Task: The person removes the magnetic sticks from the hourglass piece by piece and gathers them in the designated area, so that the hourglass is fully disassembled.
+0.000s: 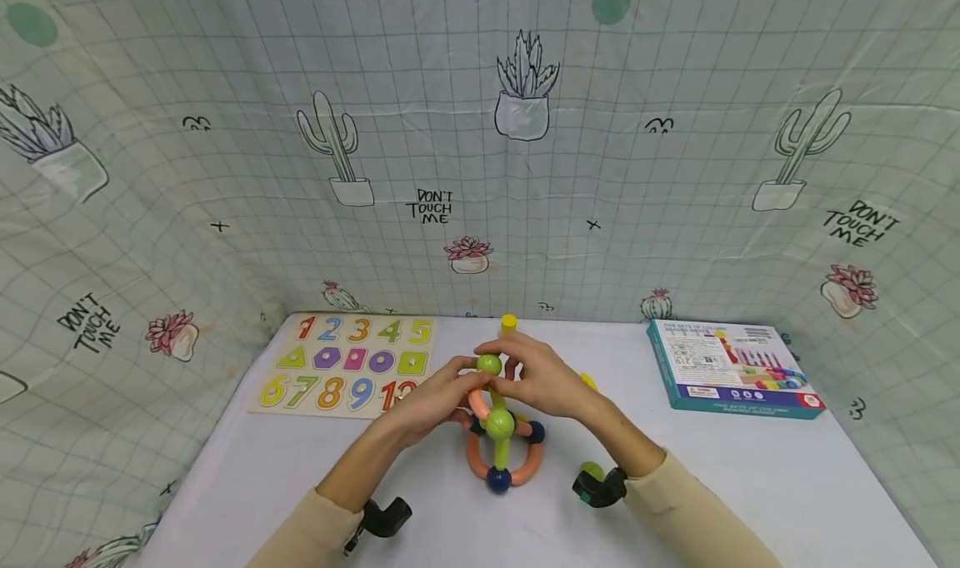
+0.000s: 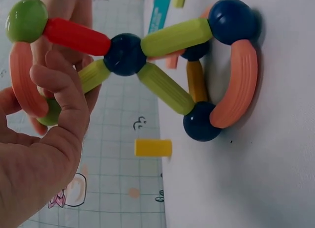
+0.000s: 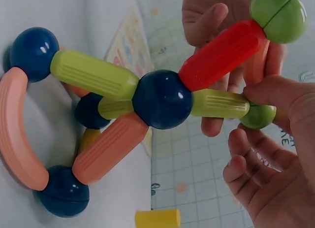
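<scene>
I see my left hand [image 1: 429, 401] with its fingers [image 2: 59, 97] curled around the curved orange stick [image 2: 22, 80] at the top of the ball-and-stick toy [image 1: 498, 426], pinching it close to a green ball [image 2: 27, 19]. My right hand [image 1: 542, 376] comes in from the other side, its fingers [image 3: 273, 95] curled and pinching the lower green ball [image 3: 258, 116] at the end of a short green stick [image 3: 219, 103]. A red stick [image 3: 224, 53] runs from the upper green ball down to a dark blue ball [image 3: 162, 98] at the middle of the toy. Below it, more sticks fan out to three blue balls on the desk [image 1: 750, 485], joined by another curved orange stick [image 2: 236, 85].

The toy stands near the middle of the desk, a little toward the front edge. A yellow block [image 1: 508, 323] stands behind it near the back edge. A number puzzle board [image 1: 348, 364] lies at the back left corner and a toy box [image 1: 731, 368] at the back right corner.
</scene>
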Tool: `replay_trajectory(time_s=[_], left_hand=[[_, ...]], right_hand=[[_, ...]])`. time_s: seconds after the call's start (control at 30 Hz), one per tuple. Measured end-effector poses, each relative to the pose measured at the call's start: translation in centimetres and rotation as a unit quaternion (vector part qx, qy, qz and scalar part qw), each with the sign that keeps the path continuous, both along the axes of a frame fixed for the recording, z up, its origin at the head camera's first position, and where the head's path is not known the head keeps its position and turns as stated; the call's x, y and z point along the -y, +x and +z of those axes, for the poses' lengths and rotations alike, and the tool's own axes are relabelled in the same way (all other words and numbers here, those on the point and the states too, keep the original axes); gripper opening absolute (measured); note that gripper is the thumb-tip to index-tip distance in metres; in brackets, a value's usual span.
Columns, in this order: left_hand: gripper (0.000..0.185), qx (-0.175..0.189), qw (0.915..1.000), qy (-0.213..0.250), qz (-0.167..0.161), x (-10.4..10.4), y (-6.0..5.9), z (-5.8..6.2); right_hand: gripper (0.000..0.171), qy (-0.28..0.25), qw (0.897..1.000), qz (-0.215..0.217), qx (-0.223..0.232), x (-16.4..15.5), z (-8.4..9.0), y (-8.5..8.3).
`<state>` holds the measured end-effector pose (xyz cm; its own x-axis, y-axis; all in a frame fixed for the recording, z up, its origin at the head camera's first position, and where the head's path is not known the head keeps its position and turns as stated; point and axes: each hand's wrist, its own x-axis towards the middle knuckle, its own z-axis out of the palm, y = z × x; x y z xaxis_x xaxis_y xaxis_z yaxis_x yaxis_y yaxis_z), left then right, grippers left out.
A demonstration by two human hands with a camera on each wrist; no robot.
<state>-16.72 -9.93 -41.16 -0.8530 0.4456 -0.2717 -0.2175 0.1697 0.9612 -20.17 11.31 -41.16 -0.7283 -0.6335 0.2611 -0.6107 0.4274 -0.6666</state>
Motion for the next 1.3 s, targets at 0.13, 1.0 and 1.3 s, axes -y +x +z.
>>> replay_trajectory(time_s=[0.13,1.0,1.3], left_hand=[[0.041,0.005,0.9999,0.006,0.014,-0.20,0.00,-0.05],[0.030,-0.051,0.9978,-0.040,0.016,-0.45,-0.01,-0.10],[0.026,-0.049,0.9982,-0.031,0.018,-0.31,0.03,0.11]], right_hand=[[0.039,-0.012,1.000,-0.014,0.010,-0.18,-0.15,0.01],[0.039,-0.048,0.996,-0.028,0.068,-0.38,-0.66,0.14],[0.040,-0.068,0.993,-0.052,0.081,-0.68,-0.43,0.09]])
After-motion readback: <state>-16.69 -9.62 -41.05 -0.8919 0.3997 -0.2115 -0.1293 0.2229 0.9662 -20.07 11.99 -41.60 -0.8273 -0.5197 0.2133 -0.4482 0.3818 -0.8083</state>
